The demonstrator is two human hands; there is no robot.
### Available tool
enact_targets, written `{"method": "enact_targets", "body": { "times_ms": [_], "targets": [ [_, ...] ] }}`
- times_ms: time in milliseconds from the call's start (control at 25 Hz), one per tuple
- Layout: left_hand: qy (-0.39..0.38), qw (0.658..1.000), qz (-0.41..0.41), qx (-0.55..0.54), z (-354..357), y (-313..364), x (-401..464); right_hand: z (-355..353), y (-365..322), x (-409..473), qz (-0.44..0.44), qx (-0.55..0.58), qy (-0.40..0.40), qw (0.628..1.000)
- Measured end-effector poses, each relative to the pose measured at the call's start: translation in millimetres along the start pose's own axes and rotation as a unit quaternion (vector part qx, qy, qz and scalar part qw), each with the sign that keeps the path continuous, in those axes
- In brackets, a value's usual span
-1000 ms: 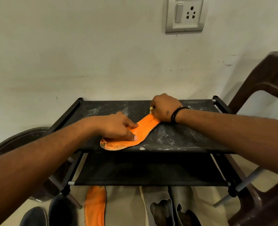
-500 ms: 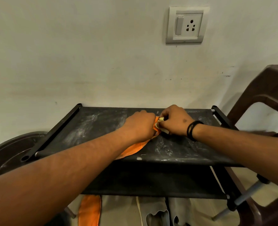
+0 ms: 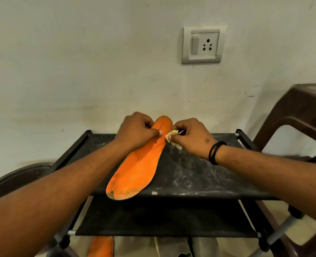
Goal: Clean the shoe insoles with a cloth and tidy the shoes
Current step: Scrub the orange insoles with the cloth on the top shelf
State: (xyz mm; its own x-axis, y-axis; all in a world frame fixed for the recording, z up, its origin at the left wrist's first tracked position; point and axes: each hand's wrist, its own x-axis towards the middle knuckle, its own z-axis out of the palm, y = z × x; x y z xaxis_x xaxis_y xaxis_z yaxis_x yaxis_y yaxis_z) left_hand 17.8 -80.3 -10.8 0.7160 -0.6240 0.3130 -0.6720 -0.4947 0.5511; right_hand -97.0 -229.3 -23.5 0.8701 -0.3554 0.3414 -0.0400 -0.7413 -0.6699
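Observation:
An orange insole [image 3: 138,166] is tilted up over the dusty black top shelf [image 3: 199,175] of a shoe rack, its worn toe end resting near the shelf's front edge and its heel end raised toward the wall. My left hand [image 3: 136,132] grips the insole near the heel, thumb across its face. My right hand [image 3: 190,136] is closed on a small pale yellow cloth [image 3: 173,135], pressed against the insole's right edge close to the heel.
A second orange insole [image 3: 101,246] lies on the floor under the rack, beside pale shoes [image 3: 173,246]. A brown plastic chair [image 3: 297,115] stands at the right, a dark round tub [image 3: 18,175] at the left. A wall socket [image 3: 203,44] is above.
The insole was lying flat on the shelf; my left hand has slid to its heel and lifted that end up. My right hand with the cloth stays at the heel end.

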Motion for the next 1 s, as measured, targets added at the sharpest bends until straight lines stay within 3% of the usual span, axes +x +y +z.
{"method": "enact_targets", "body": {
  "times_ms": [280,400,520,560,680,800,880,1000],
  "targets": [
    [0.147,0.97,-0.089,-0.171,-51,-2,7,-5,-21,14,-0.002,0.153,0.003,0.988],
    [0.17,0.909,-0.169,-0.34,-55,-2,4,-9,-22,18,-0.031,0.108,0.037,0.993],
    [0.105,0.84,-0.245,-0.472,-43,-4,-8,-8,-25,18,-0.078,0.03,0.092,0.992],
    [0.057,0.841,-0.265,-0.468,-38,-8,-14,-7,-24,18,-0.08,0.02,0.104,0.991],
    [-0.096,0.897,-0.285,-0.323,-28,-19,-33,-6,-11,19,-0.044,0.009,0.093,0.995],
    [-0.09,0.945,-0.254,-0.185,-25,-30,-37,-9,5,19,0.005,0.01,0.056,0.998],
    [-0.136,0.953,-0.234,-0.135,-30,-37,-35,-9,13,17,0.03,-0.003,0.03,0.999],
    [-0.283,0.934,-0.208,-0.07,-37,-40,-37,-4,18,11,0.032,-0.046,-0.02,0.998]
  ]
}}
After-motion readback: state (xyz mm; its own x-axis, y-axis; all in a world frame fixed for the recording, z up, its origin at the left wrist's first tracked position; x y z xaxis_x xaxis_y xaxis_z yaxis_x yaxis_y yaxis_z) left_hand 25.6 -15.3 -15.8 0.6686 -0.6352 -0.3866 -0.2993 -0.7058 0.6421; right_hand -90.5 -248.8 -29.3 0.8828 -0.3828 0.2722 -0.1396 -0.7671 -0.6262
